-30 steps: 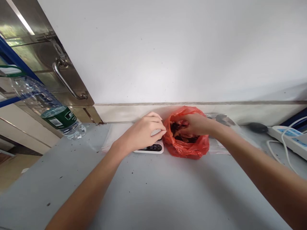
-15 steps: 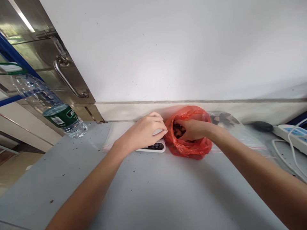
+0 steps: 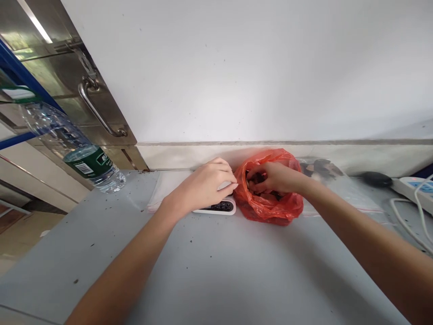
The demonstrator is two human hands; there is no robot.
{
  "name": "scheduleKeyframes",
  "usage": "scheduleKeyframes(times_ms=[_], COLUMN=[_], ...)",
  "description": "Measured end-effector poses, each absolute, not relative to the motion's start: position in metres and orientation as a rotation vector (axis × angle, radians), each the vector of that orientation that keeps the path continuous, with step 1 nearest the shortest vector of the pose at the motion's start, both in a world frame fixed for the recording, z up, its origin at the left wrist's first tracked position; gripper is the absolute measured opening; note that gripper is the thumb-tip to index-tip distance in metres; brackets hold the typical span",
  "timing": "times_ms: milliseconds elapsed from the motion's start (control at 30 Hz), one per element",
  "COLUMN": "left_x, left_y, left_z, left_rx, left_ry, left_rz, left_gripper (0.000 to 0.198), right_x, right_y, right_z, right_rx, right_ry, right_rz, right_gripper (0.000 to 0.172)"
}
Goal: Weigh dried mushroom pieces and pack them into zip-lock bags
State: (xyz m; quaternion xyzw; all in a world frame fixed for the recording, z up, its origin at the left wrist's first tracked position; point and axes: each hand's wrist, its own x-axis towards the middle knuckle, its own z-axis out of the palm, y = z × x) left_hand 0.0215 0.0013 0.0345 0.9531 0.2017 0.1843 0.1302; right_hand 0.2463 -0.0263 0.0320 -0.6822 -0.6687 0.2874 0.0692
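My left hand (image 3: 211, 180) reaches over a white kitchen scale (image 3: 225, 206) with a black button panel, hiding most of it. Its thumb and fingertips are pinched together at the left rim of a red plastic bag (image 3: 275, 212). The bag stands with its mouth open, and dark brown, dried-looking pieces (image 3: 259, 178) lie inside. Within the mouth, my right hand (image 3: 272, 177) has its thumb and fingers curled round some of these pieces; the exact kind is unclear.
Left of the scale lie clear zip bags (image 3: 167, 185). Behind the red bag, another zip bag (image 3: 324, 169) holds dark and pale pieces. A water bottle (image 3: 89, 160) stands at the left. A power strip (image 3: 416, 189), cable and black plug (image 3: 377, 179) sit at the right, near the wall (image 3: 237, 67).
My right hand has risen slightly inside the red bag, with its fingers now more visible and curled. My left hand stays at the rim. The view has shifted slightly.
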Motion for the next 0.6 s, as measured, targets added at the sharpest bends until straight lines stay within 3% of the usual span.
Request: scheduleKeyframes(times_ms=[200, 433, 600], left_x=[0.018, 0.01, -0.01], left_y=[0.005, 0.011, 0.024], left_z=[0.035, 0.04, 0.048], left_rx=[2.798, 2.765, 2.652], left_ry=[0.605, 0.738, 0.929], left_rz=[0.548, 0.51, 0.312], left_gripper=[0.036, 0.028, 0.029], right_x=[0.256, 0.27, 0.264], right_y=[-0.024, -0.028, -0.033], right_z=[0.042, 0.059, 0.082], right_rx=[-2.097, -2.039, -1.837], right_ry=[-1.893, -1.91, -2.018], right_rz=[0.923, 0.914, 0.961], right_gripper=[0.014, 0.007, 0.015])
